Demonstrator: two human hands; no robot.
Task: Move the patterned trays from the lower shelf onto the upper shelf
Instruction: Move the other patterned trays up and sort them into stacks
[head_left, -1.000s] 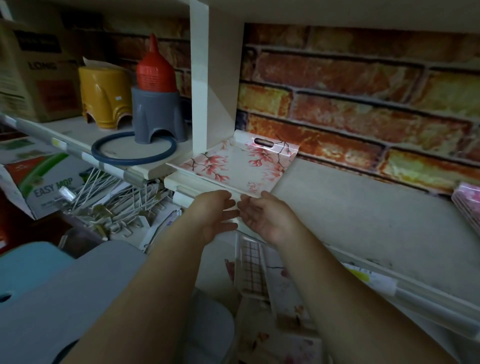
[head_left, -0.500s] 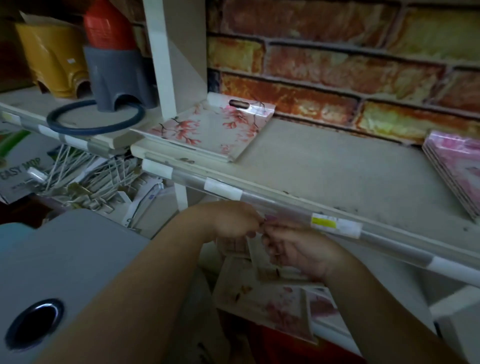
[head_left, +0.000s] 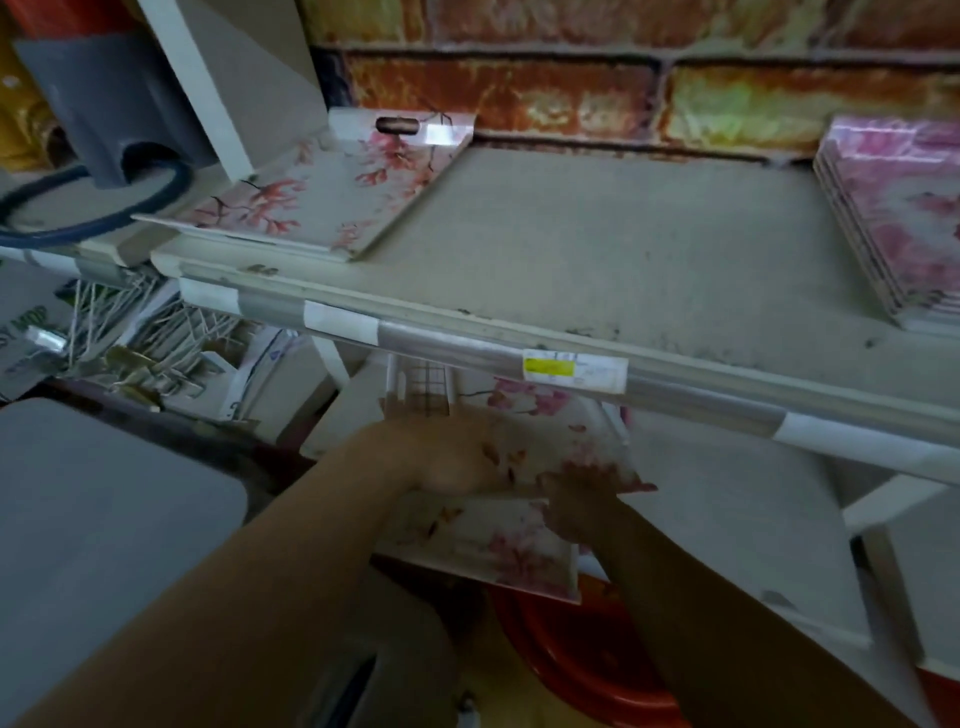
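Pickup step in progress: both hands are on a floral tray on the lower shelf, centre of frame just under the upper shelf's front rail. Left hand sits at the tray's left edge, right hand at its near right corner, fingers lying over the pattern. Motion blur hides whether the fingers are curled under the rim, so I can't tell if it's a firm grasp or just contact. The tray looks tilted, near edge raised, over another floral tray lying below it; judging by that, it's the top of a stack.

Already up top: one floral tray at upper left against the white upright, and a pink tray stack at the right edge. Bare shelf lies between them.

Next move, my read: draw the tray out toward the body until it clears the rail with the yellow price label, lift, then set it down on the upper shelf, on or beside the tray at left. Risk: clipping the rail on the way up.
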